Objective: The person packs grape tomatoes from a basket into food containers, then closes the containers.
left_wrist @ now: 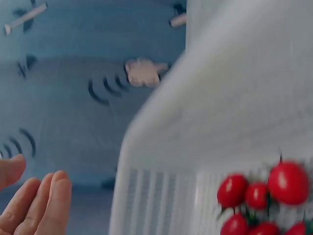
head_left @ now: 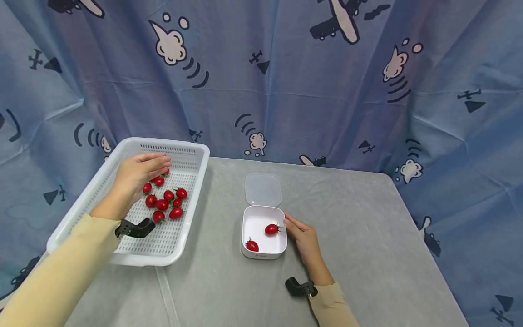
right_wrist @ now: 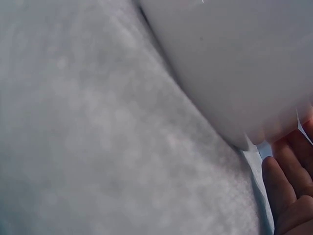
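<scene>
My left hand (head_left: pixel 140 175) hovers over the white plastic basket (head_left: pixel 188 236), its fingers extended together and bent slightly at the knuckles. Nothing lies between its thumb and fingers (left_wrist: pixel 57 200) in the left wrist view. Several red cherry tomatoes (head_left: pixel 161 205) with green stems are in the basket, just below and right of that hand. At the right side of a small white square box (head_left: pixel 264 255), my right hand (head_left: pixel 304 240) touches the wall with outstretched fingers (right_wrist: pixel 279 183). Two cherry tomatoes (head_left: pixel 271 230) lie inside the box, apart from each other.
Behind the box lies a translucent square lid (head_left: pixel 263 189), flat on the grey table cover (head_left: pixel 359 218). A blue patterned curtain (head_left: pixel 229 59) hangs along the table's back edge. The basket's raised rim stands between the tomatoes and the box.
</scene>
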`<move>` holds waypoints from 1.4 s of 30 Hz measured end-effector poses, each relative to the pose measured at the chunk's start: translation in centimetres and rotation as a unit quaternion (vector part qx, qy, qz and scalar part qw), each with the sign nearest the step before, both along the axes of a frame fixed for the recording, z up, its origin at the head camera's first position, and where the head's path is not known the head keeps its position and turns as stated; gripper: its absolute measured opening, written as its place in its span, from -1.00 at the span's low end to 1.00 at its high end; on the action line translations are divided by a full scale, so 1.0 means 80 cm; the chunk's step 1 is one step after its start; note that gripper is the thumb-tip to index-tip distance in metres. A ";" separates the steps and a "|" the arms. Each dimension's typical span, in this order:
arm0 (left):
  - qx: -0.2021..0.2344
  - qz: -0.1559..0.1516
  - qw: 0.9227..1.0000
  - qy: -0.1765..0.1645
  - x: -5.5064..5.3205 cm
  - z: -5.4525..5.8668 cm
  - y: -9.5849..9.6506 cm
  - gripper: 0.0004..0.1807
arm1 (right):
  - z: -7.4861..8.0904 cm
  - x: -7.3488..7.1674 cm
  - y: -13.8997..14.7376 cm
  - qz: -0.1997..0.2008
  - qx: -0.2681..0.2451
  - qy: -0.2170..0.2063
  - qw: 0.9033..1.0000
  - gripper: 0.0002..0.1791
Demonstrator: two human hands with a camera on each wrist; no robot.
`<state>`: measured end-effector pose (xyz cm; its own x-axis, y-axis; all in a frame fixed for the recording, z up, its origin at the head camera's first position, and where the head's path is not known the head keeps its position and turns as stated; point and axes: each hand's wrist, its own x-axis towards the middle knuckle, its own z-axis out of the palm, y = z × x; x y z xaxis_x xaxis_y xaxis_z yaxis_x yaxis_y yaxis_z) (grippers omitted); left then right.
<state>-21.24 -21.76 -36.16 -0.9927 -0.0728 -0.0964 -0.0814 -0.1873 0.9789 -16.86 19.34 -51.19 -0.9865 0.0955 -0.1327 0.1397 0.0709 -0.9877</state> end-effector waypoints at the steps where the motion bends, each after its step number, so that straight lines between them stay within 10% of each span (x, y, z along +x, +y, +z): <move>1: -0.007 0.002 1.000 -0.006 -0.004 -0.002 -0.005 -0.91 | 0.000 0.000 0.000 0.000 0.000 0.000 1.000 -0.57; 25: -0.153 0.076 0.978 -0.124 -0.080 -0.060 -0.057 -0.57 | 0.001 0.001 0.002 -0.008 -0.011 0.005 1.000 -0.55; 31: -0.285 0.065 0.949 -0.121 -0.084 -0.081 -0.058 -0.43 | 0.001 0.003 0.000 -0.003 0.001 0.007 1.000 -0.54; 42: -0.354 0.065 0.922 -0.140 -0.092 -0.102 -0.051 -0.43 | -0.001 0.002 -0.001 -0.004 0.008 0.005 1.000 -0.55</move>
<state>-28.60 -25.85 -44.35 -0.9144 -0.3333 -0.2298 -0.3716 0.4654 0.8033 -16.70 19.28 -51.26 -0.9869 0.1063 -0.1215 0.1308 0.0849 -0.9878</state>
